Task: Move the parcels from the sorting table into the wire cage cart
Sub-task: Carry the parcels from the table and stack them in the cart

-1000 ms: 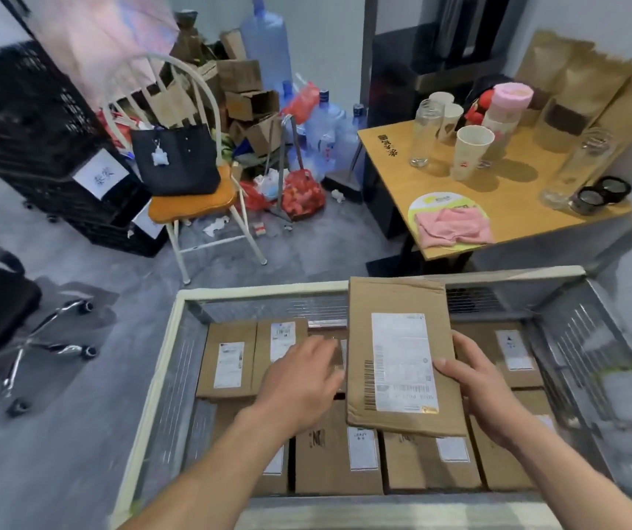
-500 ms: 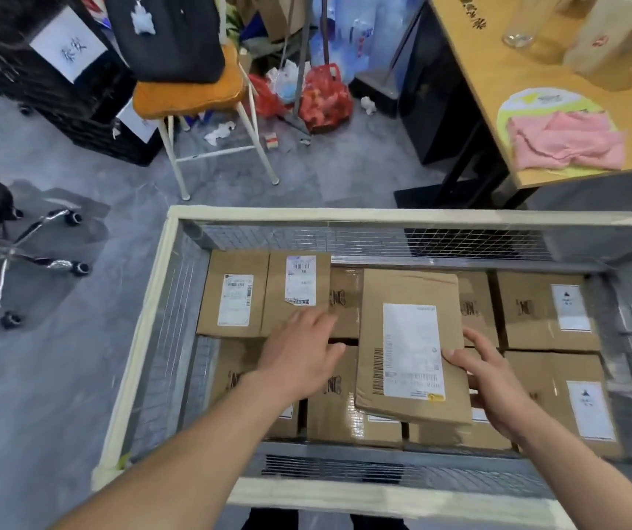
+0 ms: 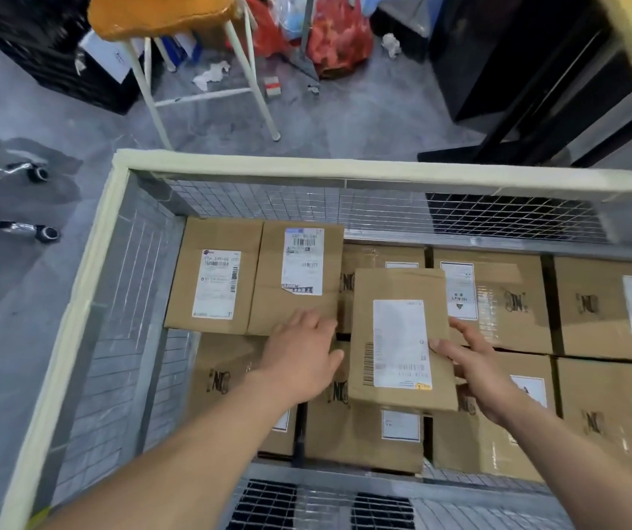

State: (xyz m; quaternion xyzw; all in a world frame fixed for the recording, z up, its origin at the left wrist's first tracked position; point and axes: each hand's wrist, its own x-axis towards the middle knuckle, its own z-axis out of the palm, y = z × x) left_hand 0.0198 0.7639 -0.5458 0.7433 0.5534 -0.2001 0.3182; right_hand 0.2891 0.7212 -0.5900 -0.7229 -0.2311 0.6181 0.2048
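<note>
A flat brown cardboard parcel (image 3: 398, 338) with a white label sits low inside the wire cage cart (image 3: 230, 166), above a layer of boxes. My right hand (image 3: 475, 372) grips its right edge, thumb on top. My left hand (image 3: 301, 357) is at the parcel's left edge, palm down; whether its fingers touch that edge I cannot tell. Two labelled parcels (image 3: 257, 277) lie on top of the layer at the far left.
Brown boxes (image 3: 609, 304) fill the cart floor, several with white labels. Beyond the cart stand a white chair (image 3: 207, 82) with an orange cushion, red bags (image 3: 337, 36), black crates (image 3: 39, 59) and a dark table leg (image 3: 517, 120). An office chair base (image 3: 8, 223) is at the left.
The parcel has gone down from above the cart rim into the cage, close to the box layer. My view has tilted downward. Both hands stayed at its sides.
</note>
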